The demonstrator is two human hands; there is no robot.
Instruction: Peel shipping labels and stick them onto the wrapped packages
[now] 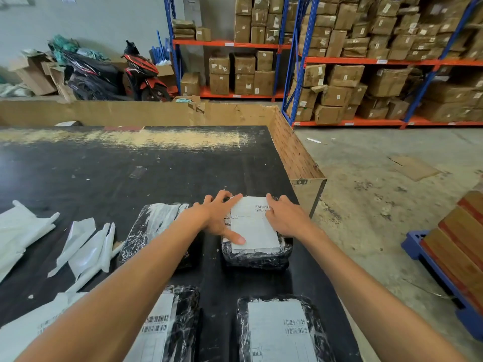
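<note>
Black plastic-wrapped package (pixel 257 257) lies under both hands on the dark tabletop (pixel 104 165), its far end hidden by them. The white rectangular shipping label (pixel 254 226) on it runs lengthwise away from the person, barcode at the far end. Left hand (pixel 218 218) presses it with spread straight fingers; right hand (pixel 286 218) presses its right edge, fingertips flat.

Bare forearms, no sleeves, unadorned hands (pixel 217 218)

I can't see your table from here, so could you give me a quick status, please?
Left hand and right hand flat, pressing label onto far-right package. Two near packages labelled. Nothing in the way.
</note>
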